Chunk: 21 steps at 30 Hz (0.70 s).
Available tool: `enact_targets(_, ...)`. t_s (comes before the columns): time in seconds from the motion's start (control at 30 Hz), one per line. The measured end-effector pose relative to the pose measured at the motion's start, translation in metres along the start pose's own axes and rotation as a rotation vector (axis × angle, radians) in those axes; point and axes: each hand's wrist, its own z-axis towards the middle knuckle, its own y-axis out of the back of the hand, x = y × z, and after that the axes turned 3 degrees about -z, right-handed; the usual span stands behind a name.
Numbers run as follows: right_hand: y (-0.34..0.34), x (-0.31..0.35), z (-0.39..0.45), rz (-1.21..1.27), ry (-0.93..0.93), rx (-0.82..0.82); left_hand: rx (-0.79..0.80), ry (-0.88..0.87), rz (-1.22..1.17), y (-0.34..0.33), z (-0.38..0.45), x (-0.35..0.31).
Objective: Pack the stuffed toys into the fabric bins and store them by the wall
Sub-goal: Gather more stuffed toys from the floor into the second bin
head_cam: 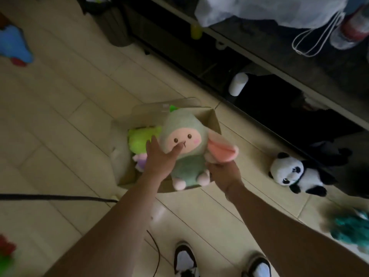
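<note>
Both hands hold a green bunny over the open bin at the floor's centre. The left hand wraps its thumb across the toy's face, fingers behind its side; the right hand grips from below at the pink ear, its fingers hidden. A lime plush and a purple one lie inside the bin. A panda lies on the floor at 3 o'clock from the bin, well apart.
</note>
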Motion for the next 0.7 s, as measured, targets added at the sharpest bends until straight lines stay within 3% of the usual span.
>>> enact_targets(0.1, 0.004, -0.017, 0.011, -0.207, -0.044, -0.037, 0.043, -0.004, 0.256, 0.002, 0.009, 0.019)
enact_targets(0.33, 0.063, -0.082, -0.039, -0.181, -0.057, -0.075, 0.153, -0.146, 0.428, -0.029, -0.052, 0.033)
enact_targets(0.57, 0.183, -0.208, -0.116, -0.013, -0.390, -0.151, 0.377, -0.365, 0.689, -0.163, -0.149, 0.006)
enact_targets(0.7, 0.266, -0.285, -0.146, -0.014, -0.478, -0.203, 0.519, -0.364, 0.748, -0.267, -0.212, -0.017)
